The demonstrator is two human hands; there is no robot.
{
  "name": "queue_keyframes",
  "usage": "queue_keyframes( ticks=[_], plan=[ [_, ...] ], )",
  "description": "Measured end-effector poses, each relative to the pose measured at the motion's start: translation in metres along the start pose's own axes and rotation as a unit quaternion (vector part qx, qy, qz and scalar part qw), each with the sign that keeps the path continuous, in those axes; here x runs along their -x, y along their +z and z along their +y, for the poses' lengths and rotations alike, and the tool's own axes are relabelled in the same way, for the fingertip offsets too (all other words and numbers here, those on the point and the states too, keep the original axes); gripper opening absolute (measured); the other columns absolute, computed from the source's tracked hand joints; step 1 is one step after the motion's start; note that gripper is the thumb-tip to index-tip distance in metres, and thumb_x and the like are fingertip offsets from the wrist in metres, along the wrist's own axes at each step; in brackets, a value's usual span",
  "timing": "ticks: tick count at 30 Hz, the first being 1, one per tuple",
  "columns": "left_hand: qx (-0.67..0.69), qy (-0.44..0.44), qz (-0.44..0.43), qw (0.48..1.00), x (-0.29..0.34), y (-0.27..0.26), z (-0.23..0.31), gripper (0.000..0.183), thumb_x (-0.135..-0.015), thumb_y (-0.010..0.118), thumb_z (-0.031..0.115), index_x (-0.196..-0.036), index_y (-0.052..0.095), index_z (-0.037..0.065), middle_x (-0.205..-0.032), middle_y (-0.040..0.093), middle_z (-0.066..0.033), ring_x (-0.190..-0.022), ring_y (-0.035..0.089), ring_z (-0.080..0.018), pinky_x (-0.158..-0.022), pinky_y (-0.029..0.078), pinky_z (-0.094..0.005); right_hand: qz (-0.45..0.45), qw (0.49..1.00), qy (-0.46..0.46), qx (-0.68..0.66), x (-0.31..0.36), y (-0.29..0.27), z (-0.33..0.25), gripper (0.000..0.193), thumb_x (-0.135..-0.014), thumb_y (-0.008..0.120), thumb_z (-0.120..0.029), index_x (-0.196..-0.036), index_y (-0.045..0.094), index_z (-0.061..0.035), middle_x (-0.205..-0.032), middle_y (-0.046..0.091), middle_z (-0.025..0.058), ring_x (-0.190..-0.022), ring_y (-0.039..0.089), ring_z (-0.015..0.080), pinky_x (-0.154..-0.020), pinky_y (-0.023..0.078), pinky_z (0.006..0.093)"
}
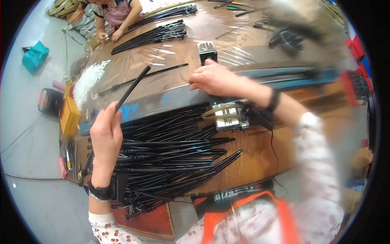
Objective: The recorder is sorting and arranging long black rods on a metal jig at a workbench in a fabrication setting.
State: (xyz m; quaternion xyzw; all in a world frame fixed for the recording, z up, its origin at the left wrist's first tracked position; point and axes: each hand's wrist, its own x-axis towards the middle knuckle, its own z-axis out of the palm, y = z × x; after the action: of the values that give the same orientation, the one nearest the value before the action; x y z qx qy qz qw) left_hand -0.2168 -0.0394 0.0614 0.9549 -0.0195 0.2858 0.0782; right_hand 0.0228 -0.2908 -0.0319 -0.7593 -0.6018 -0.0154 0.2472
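My left hand [105, 134] is closed around the lower end of a thin black rod [134, 85], which tilts up and to the right above the wooden workbench [252, 150]. Beneath that hand lies a large heap of similar black rods [170, 158]. My right hand [213, 79] reaches across a long blue-grey metal bar [170, 99], fingers curled over its far edge next to a small dark box [207, 51]. Whether it grips anything is unclear. A small metal fixture with a pale curved band [225, 116] sits just below the right wrist.
Another person [118, 16] works at the far left of the bench beside bundles of black rods [158, 34]. A single long rod [142, 77] and a pile of white ties [91, 77] lie on the bench. A yellow box [69, 116] and teal bag [34, 55] are at left.
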Motion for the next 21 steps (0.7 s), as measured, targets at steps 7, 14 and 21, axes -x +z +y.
queue_keyframes(
  ticks=[7, 14, 21],
  plan=[
    [-0.028, 0.011, -0.04, 0.999, 0.0, 0.029, -0.028, 0.024, -0.089, 0.068, 0.014, -0.112, 0.068, 0.012, -0.078, 0.06, -0.014, -0.07, 0.061, -0.0345, -0.061, 0.048, -0.0416, 0.195, 0.931, 0.051, 0.305, 0.166, -0.054, 0.075, 0.013, -0.082, 0.063, -0.001, -0.091, 0.065, -0.0099, -0.08, 0.064, 0.0066, -0.083, 0.062, 0.0263, -0.088, 0.045, 0.0426],
    [0.06, 0.143, -0.077, 0.985, -0.074, 0.163, 0.055, 0.012, -0.09, 0.063, 0.021, -0.086, 0.063, 0.009, -0.08, 0.062, -0.0121, -0.076, 0.064, -0.0318, -0.064, 0.054, -0.0414, 0.227, 0.906, 0.186, 0.306, 0.286, -0.104, 0.131, 0.007, -0.085, 0.062, -0.002, -0.093, 0.062, -0.0015, -0.088, 0.061, 0.017, -0.087, 0.057, 0.0347, -0.077, 0.044, 0.0434],
    [0.038, 0.223, -0.06, 0.972, -0.064, 0.182, 0.043, 0.022, -0.091, 0.062, 0.022, -0.078, 0.063, 0.005, -0.075, 0.061, -0.0139, -0.074, 0.063, -0.0343, -0.066, 0.051, -0.0458, 0.231, 0.914, 0.21, 0.26, 0.297, -0.094, 0.132, 0.004, -0.09, 0.06, -0.002, -0.094, 0.058, -0.0002, -0.088, 0.057, 0.0163, -0.087, 0.055, 0.0347, -0.08, 0.043, 0.0415]
  ],
)
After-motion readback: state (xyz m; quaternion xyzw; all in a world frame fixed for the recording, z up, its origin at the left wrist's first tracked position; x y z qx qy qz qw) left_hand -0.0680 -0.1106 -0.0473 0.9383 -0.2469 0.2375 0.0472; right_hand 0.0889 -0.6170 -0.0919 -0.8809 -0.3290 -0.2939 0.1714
